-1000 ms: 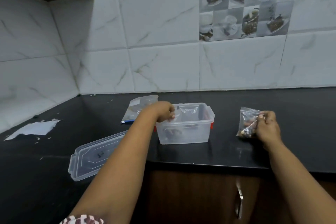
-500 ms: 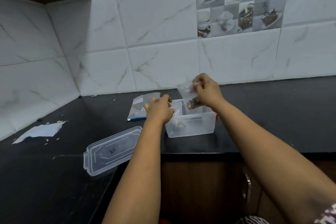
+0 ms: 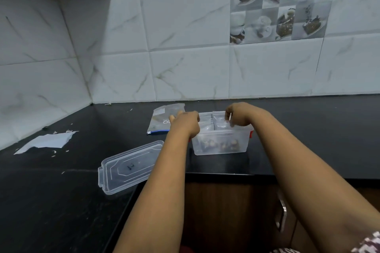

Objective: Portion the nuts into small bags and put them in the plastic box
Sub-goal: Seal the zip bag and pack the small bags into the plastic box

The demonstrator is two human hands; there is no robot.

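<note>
A clear plastic box [image 3: 221,147] with red side clips stands on the black counter, near its front edge. Small bags of nuts stand inside it, and brown nuts show through its front wall. My left hand [image 3: 185,122] grips the box's left rim. My right hand [image 3: 238,116] is over the box's right half, fingers pinched on the top of a small clear bag [image 3: 221,122] that sits down in the box.
The box's clear lid [image 3: 128,166] lies on the counter to the left, overhanging the inner corner edge. A larger zip bag [image 3: 162,118] with a blue strip lies behind my left hand. Torn white paper [image 3: 48,141] lies far left. A cabinet door handle [image 3: 282,214] is below.
My right hand carried a small bag of nuts from the counter on the right, over the box, and lowered it inside. My left hand stayed on the box's left rim.
</note>
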